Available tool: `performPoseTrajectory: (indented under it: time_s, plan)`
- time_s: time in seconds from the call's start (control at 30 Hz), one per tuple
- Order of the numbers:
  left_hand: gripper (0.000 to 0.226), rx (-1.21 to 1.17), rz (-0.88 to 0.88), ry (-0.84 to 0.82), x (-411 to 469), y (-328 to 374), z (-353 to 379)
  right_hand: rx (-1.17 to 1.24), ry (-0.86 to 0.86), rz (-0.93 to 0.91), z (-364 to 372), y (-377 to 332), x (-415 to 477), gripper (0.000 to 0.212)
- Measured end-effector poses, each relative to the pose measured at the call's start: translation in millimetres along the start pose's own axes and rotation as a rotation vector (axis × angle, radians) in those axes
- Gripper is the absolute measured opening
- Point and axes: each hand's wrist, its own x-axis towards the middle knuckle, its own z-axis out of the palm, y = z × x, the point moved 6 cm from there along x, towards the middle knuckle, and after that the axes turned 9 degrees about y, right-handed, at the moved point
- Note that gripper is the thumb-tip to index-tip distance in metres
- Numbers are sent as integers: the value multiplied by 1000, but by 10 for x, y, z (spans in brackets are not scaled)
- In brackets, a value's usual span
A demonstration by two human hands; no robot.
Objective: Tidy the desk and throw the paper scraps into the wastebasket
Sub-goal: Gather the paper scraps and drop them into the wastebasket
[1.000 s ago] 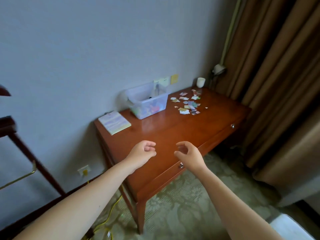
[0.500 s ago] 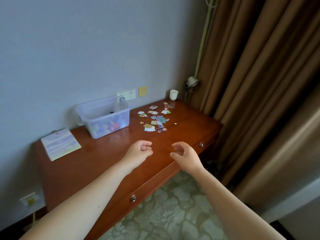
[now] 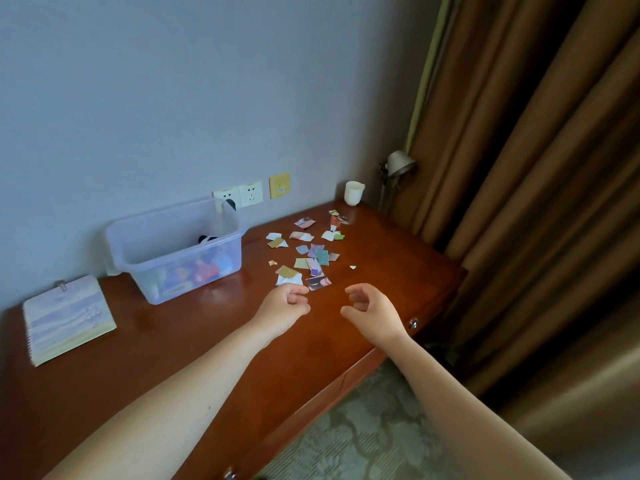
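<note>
Several coloured paper scraps lie scattered on the right half of the reddish wooden desk. My left hand hovers just in front of the nearest scraps, fingers loosely curled and holding nothing. Beside it, a short gap to the right, my right hand is half open with bent fingers, also holding nothing. No wastebasket is in view.
A clear plastic bin with colourful items stands at the back against the wall. A spiral notepad lies at the left. A white cup stands at the far right corner beside a small lamp. Brown curtains hang at the right.
I have come closer to the desk and the view has swung right. Both hands have reached forward over the desk toward the scraps, still holding nothing.
</note>
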Motion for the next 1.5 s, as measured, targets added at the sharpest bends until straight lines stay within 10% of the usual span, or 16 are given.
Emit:
performPoseTrajectory:
  time_s: [0.5, 1.1, 1.5]
  plan:
    - [39, 35, -240, 48, 1572, -455, 216, -133, -277, 87, 866, 378, 1664, 46]
    - [37, -98, -642, 494, 2252, -952, 348, -131, -855, -7, 2033, 575, 3047, 44]
    - [32, -135, -724, 420, 2528, -1391, 262, -300, -812, -124, 2661, 478, 3145, 46]
